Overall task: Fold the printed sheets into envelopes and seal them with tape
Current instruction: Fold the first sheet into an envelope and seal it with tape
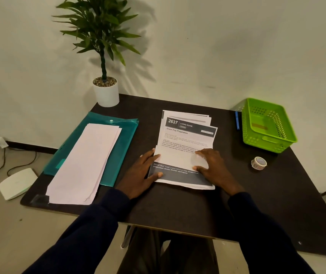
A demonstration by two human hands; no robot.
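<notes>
A stack of printed sheets (pixel 187 133) lies in the middle of the dark table. The bottom part of the top sheet is folded up, so a white flap (pixel 176 158) covers its lower text. My left hand (pixel 142 173) lies flat at the flap's left edge, fingers straight, thumb on the grey band of the sheet underneath. My right hand (pixel 211 167) presses on the flap's right side with spread fingers. A roll of patterned tape (pixel 258 163) sits on the table to the right, apart from both hands.
A pile of folded white sheets (pixel 85 165) rests on a teal plastic folder (pixel 118 147) at the left. A green basket (pixel 266 125) and a blue pen (pixel 237 120) stand at the back right. A potted plant (pixel 106 91) occupies the back left corner.
</notes>
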